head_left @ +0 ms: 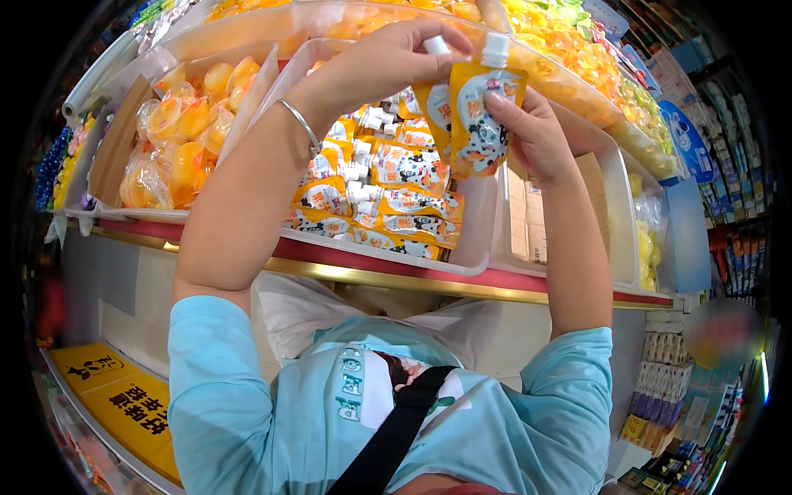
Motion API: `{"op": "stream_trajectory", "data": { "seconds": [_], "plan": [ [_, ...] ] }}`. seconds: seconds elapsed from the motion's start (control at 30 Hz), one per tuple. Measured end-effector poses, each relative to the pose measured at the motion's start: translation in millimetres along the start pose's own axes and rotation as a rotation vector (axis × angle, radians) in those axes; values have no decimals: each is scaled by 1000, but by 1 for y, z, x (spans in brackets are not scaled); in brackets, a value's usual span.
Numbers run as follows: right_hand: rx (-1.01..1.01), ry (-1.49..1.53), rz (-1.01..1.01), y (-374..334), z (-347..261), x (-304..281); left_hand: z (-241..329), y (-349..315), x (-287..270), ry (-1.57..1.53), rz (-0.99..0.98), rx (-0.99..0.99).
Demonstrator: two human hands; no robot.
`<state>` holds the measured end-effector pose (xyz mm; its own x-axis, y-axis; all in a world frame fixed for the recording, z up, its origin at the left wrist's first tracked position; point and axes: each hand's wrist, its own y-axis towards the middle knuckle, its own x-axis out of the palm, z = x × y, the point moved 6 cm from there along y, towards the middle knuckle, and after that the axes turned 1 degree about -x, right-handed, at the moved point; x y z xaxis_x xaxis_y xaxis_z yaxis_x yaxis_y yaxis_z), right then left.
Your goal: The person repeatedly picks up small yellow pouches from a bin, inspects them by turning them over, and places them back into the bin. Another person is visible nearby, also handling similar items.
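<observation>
1. Plainly, two yellow-and-white spouted pouches were at the heart of it, raised above a filled bin: the front pouch [483, 139] overlapped the rear pouch [436, 111], and both stood nearly upright with their white caps on top.
2. The right hand [535, 136] gripped the front pouch from its right side, thumb pressed on the printed face and fingers mostly hidden behind.
3. The left hand [400, 62] came over from the left and pinched the rear pouch at its neck, just under the cap; a silver bangle [307, 130] circled that wrist.
4. Directly below the grip lay more pouches [404, 169] in rows, inside a translucent bin [477, 257].
5. To the right of the grip, beneath the right forearm, brown cardboard [528, 221] showed in the neighbouring bin.
6. Well to the left of the grip, past the left forearm, orange cups [194, 120] in clear wrapping were heaped.
7. Beyond the grip, farther up, yellow and orange wrapped goods [565, 49] filled a higher row.
8. Nearer the body than the grip ran a red-and-gold counter edge [412, 285], then a light-blue shirt [313, 421] crossed by a black strap [396, 437].
</observation>
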<state>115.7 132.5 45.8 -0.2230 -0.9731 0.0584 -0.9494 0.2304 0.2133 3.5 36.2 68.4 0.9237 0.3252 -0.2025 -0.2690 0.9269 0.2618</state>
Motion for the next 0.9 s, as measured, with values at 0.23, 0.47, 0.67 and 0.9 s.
{"op": "stream_trajectory", "data": {
  "seconds": [0.23, 0.47, 0.67, 0.9],
  "plan": [
    [-111, 312, 248, 6, -1, -3, -13, -1, 24, -345, 98, -173],
    [-101, 80, 232, 9, 9, 12, -18, 4, 14, -236, 220, -69],
    [-78, 260, 364, 11, 13, -4, -8, 1, 34, 208, 159, 157],
    [10, 101, 410, 11, 17, -23, -23, 5, 40, 197, 56, 48]
  ]
}}
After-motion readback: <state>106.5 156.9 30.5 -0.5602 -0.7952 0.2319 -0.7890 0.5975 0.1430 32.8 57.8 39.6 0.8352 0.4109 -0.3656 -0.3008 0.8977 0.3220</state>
